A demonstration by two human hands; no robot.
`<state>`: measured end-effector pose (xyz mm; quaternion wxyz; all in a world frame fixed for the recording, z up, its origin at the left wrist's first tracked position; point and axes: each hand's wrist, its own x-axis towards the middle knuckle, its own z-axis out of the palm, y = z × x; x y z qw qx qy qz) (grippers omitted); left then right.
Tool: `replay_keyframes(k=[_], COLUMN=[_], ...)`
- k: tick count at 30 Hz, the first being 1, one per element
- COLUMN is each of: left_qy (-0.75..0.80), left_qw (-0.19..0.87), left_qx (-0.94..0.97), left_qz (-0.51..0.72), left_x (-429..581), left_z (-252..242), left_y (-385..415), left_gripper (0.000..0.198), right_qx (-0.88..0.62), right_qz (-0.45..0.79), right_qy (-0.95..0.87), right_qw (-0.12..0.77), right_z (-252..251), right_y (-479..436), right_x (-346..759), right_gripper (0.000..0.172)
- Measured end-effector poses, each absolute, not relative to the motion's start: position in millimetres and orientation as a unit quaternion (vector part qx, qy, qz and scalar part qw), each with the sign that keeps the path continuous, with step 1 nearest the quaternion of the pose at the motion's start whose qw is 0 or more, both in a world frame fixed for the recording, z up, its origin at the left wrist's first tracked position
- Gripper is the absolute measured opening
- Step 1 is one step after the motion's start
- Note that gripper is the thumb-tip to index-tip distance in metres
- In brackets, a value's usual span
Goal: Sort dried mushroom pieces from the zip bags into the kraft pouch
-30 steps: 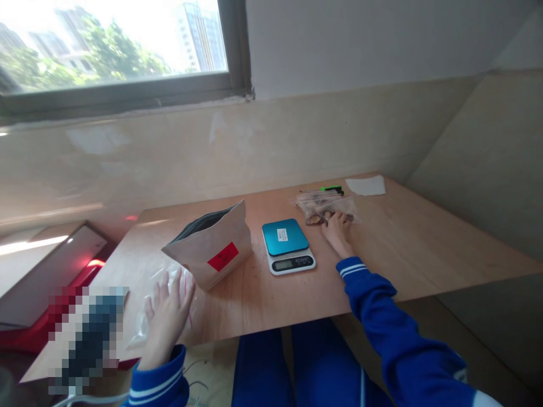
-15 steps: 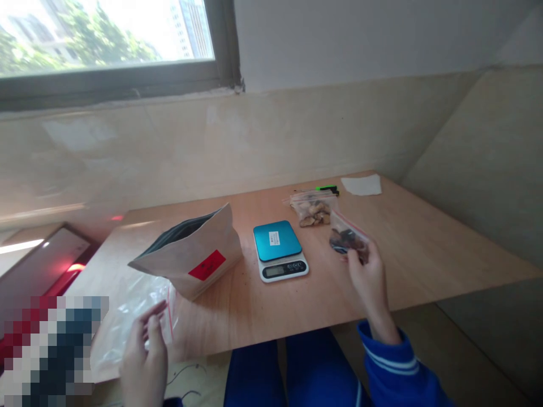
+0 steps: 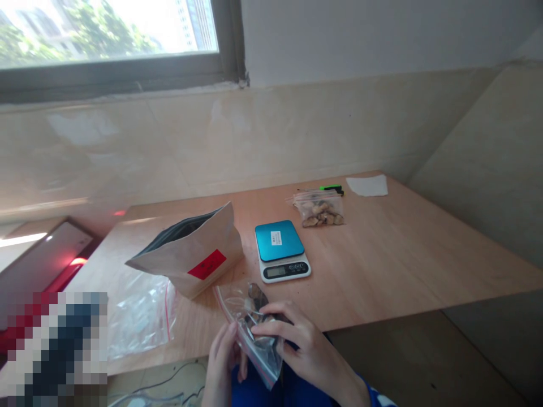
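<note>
Where the head view drops past the near edge of the pale wooden table (image 3: pixel 382 254), the left hand (image 3: pixel 220 362) and right hand (image 3: pixel 309 350) meet over the lap. Between them is a clear zip-top plastic bag (image 3: pixel 258 339) with a red-edged seal, held tilted, its upper corner reaching over the table edge. Left fingers curl up around its lower side; right fingers wrap across its front. Both grips are closed firmly on the bag. Dark brown pieces (image 3: pixel 257 297) show through the plastic, bunched toward the top.

On the table, a kraft paper pouch (image 3: pixel 189 257) with a dark lining and a red label (image 3: pixel 207 264) lies on its side. A flat clear plastic bag (image 3: pixel 139 319) lies to its left, by the near edge. A digital kitchen scale (image 3: pixel 280 249) with a teal platform sits right of the pouch. Behind it, a zip bag of tan chunks (image 3: pixel 320 213) lies flat. Farther back are a small green-and-black object (image 3: pixel 331 188) and a white paper sheet (image 3: pixel 367 185). Blue sleeve cuff (image 3: pixel 377 400) at bottom. Lower left is pixelated.
</note>
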<state>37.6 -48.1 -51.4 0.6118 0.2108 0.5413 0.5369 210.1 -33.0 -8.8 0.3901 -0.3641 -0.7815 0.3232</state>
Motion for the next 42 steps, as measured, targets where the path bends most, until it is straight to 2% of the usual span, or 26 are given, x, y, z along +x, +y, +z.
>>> replay_keyframes(k=[5, 8, 10, 14, 21, 26, 29, 36, 42], left_qy=[0.571, 0.556, 0.55, 0.552, 0.566, 0.567, 0.568, 0.558, 0.545], left_qw=[0.599, 0.588, 0.571, 0.54, 0.515, 0.508, 0.509, 0.548, 0.551], left_qx=[0.198, 0.254, 0.288, 0.309, 0.322, 0.352, 0.342, 0.3, 0.335], left_qz=[0.525, 0.529, 0.538, 0.555, 0.557, 0.544, 0.549, 0.547, 0.536], left_x=[33.9, 32.3, 33.0, 37.3, 44.3, 45.8, 45.9, 46.7, 47.0], left_z=[-29.6, -22.9, -22.4, -25.2, -25.1, -25.7, -26.4, -27.8, -27.5], left_y=[-52.1, -53.1, -55.5, -61.3, -62.3, -62.2, -63.5, -66.6, -66.4], left_gripper=[0.051, 0.048, 0.044, 0.041, 0.039, 0.04, 0.043, 0.042, 0.045], right_qx=[-0.36, -0.373, -0.377, -0.403, -0.456, -0.48, -0.481, -0.482, -0.48], right_qz=[0.358, 0.374, 0.384, 0.424, 0.432, 0.35, 0.315, 0.289, 0.294], right_qy=[-0.783, -0.782, -0.774, -0.738, -0.711, -0.743, -0.763, -0.771, -0.768], right_qw=[0.358, 0.33, 0.332, 0.337, 0.316, 0.309, 0.296, 0.299, 0.305], right_z=[-2.5, 4.5, 9.2, 14.4, 10.9, 11.0, 12.7, 9.7, 7.6], right_y=[-36.5, -38.1, -39.5, -44.5, -52.5, -54.1, -58.5, -64.2, -61.5], right_x=[211.6, 212.9, 211.1, 197.8, 178.1, 177.1, 174.8, 171.3, 175.0], right_gripper=[0.058, 0.062, 0.053, 0.023, 0.003, 0.014, 0.012, 0.015, 0.017])
